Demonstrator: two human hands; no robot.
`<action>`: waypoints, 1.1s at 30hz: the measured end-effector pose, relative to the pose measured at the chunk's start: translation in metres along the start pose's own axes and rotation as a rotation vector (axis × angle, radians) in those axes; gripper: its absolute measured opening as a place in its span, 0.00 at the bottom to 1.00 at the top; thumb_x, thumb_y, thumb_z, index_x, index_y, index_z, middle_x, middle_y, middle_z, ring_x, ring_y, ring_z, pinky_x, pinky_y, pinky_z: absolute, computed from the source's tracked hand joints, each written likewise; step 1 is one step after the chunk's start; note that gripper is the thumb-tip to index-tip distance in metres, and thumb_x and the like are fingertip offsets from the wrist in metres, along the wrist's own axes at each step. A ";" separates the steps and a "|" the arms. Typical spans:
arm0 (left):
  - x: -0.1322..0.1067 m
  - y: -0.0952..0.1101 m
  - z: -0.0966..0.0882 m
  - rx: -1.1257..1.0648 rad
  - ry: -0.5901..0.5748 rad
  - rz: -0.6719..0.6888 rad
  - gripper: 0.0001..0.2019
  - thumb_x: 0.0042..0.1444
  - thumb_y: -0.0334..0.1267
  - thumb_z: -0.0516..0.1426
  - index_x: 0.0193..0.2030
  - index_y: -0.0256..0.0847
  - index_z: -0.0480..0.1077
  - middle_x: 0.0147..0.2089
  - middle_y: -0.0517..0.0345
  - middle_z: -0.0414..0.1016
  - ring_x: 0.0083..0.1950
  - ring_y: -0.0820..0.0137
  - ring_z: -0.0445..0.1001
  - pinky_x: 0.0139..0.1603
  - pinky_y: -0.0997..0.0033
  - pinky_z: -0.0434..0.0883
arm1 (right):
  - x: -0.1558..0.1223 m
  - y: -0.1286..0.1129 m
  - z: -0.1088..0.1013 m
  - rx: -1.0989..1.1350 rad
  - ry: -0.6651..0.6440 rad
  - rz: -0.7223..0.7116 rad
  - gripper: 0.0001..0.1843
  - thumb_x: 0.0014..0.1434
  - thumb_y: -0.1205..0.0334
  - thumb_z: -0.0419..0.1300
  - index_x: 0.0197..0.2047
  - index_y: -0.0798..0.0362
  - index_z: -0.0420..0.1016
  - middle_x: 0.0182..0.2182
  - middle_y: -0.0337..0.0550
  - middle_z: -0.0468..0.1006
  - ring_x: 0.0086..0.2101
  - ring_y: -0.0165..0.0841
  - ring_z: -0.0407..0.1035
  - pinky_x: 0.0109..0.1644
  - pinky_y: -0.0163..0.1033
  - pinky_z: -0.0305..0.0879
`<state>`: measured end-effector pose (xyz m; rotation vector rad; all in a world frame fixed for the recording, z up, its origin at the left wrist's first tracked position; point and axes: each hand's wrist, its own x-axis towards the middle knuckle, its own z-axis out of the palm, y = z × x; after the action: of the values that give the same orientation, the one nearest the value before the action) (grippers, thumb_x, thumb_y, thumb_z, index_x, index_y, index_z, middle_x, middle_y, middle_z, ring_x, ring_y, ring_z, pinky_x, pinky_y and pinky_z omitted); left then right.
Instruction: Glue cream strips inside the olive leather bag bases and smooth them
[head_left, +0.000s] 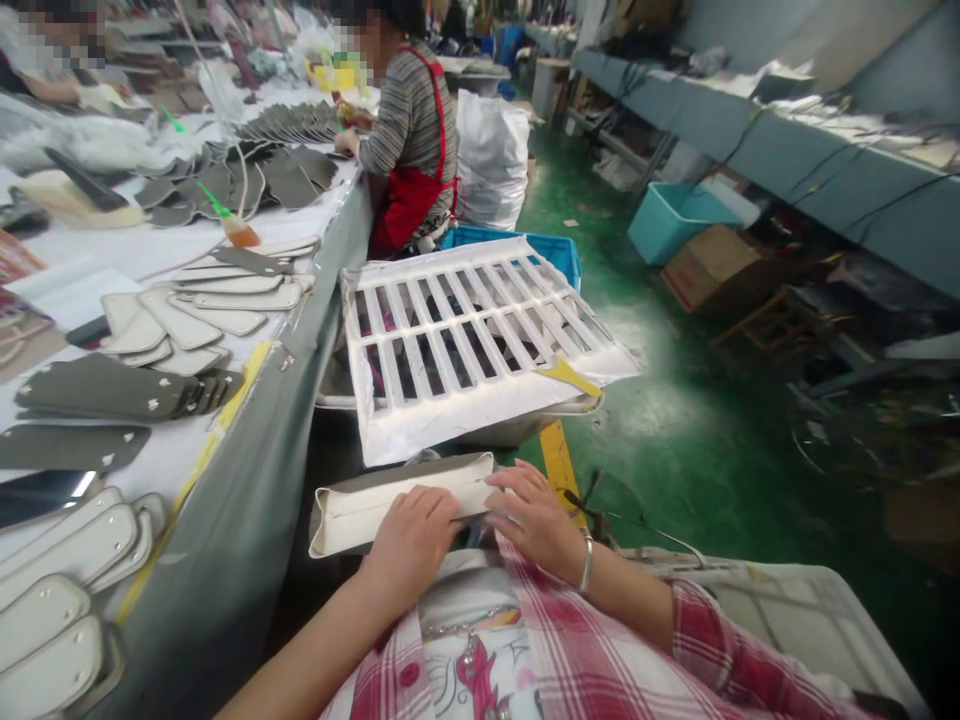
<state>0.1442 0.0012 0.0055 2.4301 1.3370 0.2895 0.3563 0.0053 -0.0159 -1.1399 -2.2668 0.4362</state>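
Note:
In front of my chest is a folded bag-like piece (pixel 360 515) of stiff, leather-like sheet, white on the side facing me and grey along its far edge. Its left end is folded in at the side. My left hand (pixel 420 530) lies over its near edge right of the middle, fingers curled onto it and thumb hidden. At the right end, my right hand (pixel 536 515) grips it with bent fingers. Just beyond the piece stands a white slatted rack (pixel 450 395), with a yellow Y-shaped tool (pixel 571 378) on its near right corner.
A long table (pixel 300 330) on the left bears white strap-shaped pieces (pixel 202 310), grey panels (pixel 112 385) and a glue brush (pixel 238 230). A co-worker in a red apron (pixel 409 215) sits farther along. Blue tub (pixel 675 215) and cardboard box (pixel 712 265) stand right; a white crate (pixel 787 610) is beside me.

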 end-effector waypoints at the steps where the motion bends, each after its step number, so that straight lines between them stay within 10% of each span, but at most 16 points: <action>1: 0.001 0.001 0.001 0.009 -0.005 -0.006 0.05 0.57 0.34 0.51 0.37 0.41 0.67 0.40 0.57 0.70 0.43 0.65 0.66 0.43 0.62 0.64 | 0.000 -0.002 0.006 0.001 0.037 0.010 0.04 0.57 0.63 0.56 0.34 0.51 0.72 0.42 0.43 0.72 0.45 0.33 0.62 0.58 0.49 0.51; 14: 0.015 0.015 -0.004 0.196 -0.026 -0.168 0.07 0.57 0.34 0.49 0.31 0.42 0.67 0.38 0.56 0.67 0.42 0.62 0.62 0.38 0.62 0.58 | 0.011 -0.029 0.019 -0.122 0.095 0.283 0.05 0.53 0.67 0.55 0.26 0.53 0.68 0.45 0.46 0.69 0.47 0.36 0.60 0.58 0.49 0.47; 20: 0.020 0.015 -0.004 0.201 -0.086 -0.188 0.08 0.58 0.36 0.47 0.32 0.41 0.65 0.36 0.55 0.67 0.41 0.61 0.63 0.38 0.61 0.57 | 0.009 -0.021 0.014 -0.127 -0.004 0.607 0.17 0.51 0.48 0.57 0.29 0.55 0.65 0.27 0.46 0.70 0.31 0.37 0.65 0.36 0.41 0.61; 26: 0.025 0.010 -0.004 0.190 -0.132 -0.205 0.07 0.57 0.36 0.47 0.34 0.40 0.64 0.37 0.53 0.66 0.42 0.61 0.63 0.38 0.62 0.58 | 0.014 -0.019 0.022 0.606 -0.433 1.086 0.26 0.60 0.48 0.44 0.18 0.55 0.62 0.15 0.42 0.69 0.14 0.26 0.60 0.18 0.31 0.53; 33: 0.031 0.008 -0.004 0.175 -0.132 -0.216 0.05 0.55 0.35 0.48 0.34 0.40 0.64 0.39 0.52 0.65 0.42 0.60 0.63 0.39 0.61 0.59 | 0.024 -0.033 0.034 1.218 -0.304 1.364 0.21 0.61 0.53 0.48 0.25 0.59 0.69 0.22 0.46 0.76 0.16 0.26 0.66 0.17 0.28 0.56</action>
<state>0.1654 0.0239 0.0124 2.3648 1.6057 -0.0447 0.3030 0.0040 -0.0181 -1.6466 -0.5880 2.1487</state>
